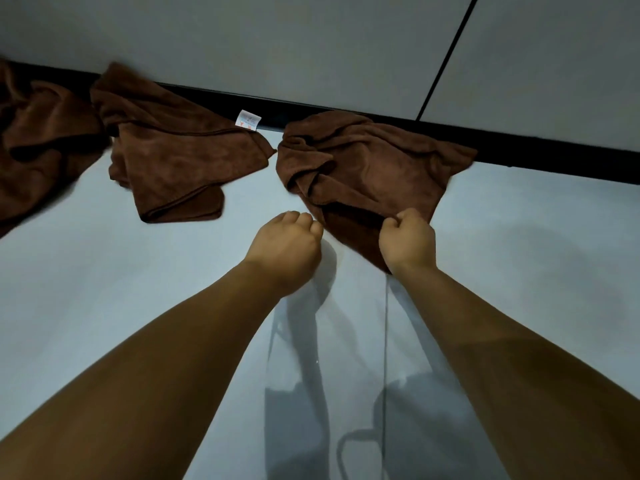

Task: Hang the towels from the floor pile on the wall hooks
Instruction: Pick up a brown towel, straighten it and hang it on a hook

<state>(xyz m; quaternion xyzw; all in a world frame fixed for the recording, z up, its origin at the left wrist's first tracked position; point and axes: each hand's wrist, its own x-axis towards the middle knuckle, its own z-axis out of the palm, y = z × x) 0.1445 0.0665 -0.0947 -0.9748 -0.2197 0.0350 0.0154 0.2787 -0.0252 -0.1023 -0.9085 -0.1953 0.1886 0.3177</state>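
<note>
The crumpled brown terry towel [31, 140] at the floor's left runs off the picture's edge; the white care label's [248, 120] print is unreadable.

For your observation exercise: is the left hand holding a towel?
No: the left hand is curled beside the towel, apart from it; only the right hand pinches it.

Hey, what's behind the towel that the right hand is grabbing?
Behind the right towel, which the right hand pinches at its near edge, runs the black baseboard with the grey wall above. The towel covers the stretch of baseboard directly behind it.
</note>
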